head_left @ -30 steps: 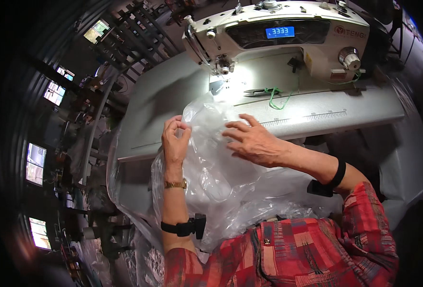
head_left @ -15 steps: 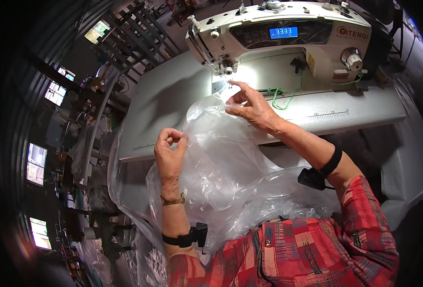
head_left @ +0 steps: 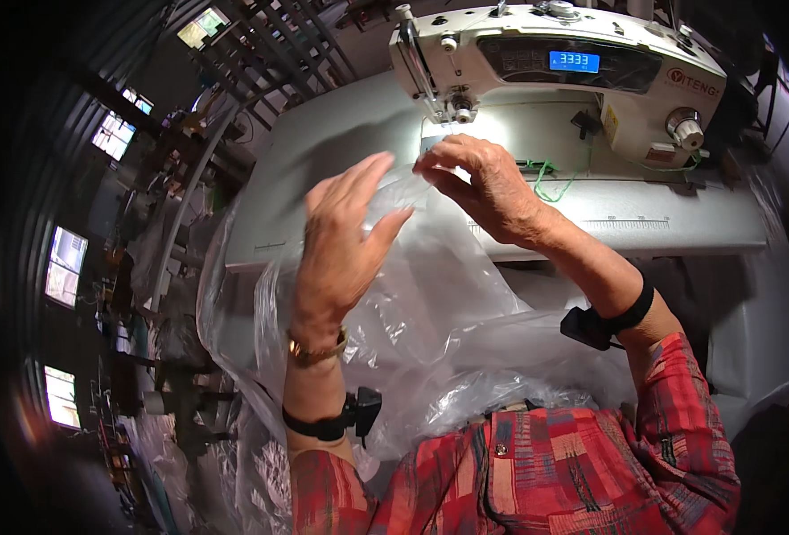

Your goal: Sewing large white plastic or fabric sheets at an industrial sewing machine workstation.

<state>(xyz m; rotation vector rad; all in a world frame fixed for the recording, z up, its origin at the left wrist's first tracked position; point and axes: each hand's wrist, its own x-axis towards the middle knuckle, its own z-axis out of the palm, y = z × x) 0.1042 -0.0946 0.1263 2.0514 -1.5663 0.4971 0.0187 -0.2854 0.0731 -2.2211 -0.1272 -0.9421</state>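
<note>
A sheet of clear plastic film (head_left: 439,267) runs from the needle area of a white sewing machine (head_left: 537,25) over the table's front edge and into my lap. My right hand (head_left: 501,192) is just in front of the needle area, with fingers curled and thumb and fingertips pinched on the film's edge. To its left, my left hand (head_left: 341,236) is raised over the film, its fingers stretched out and thumb apart, holding nothing. The presser foot is mostly hidden behind my right hand.
Green thread (head_left: 548,183) lies loosely on the machine bed to the right of my right hand. The grey sewing table (head_left: 314,169) has a ruler scale along its front. Dark metal racks (head_left: 274,53) stand beyond it. More film hangs at the left.
My left hand has let go of the film, opened its fingers and moved up toward the needle area. My right hand has curled further over the film. The view has shifted slightly.
</note>
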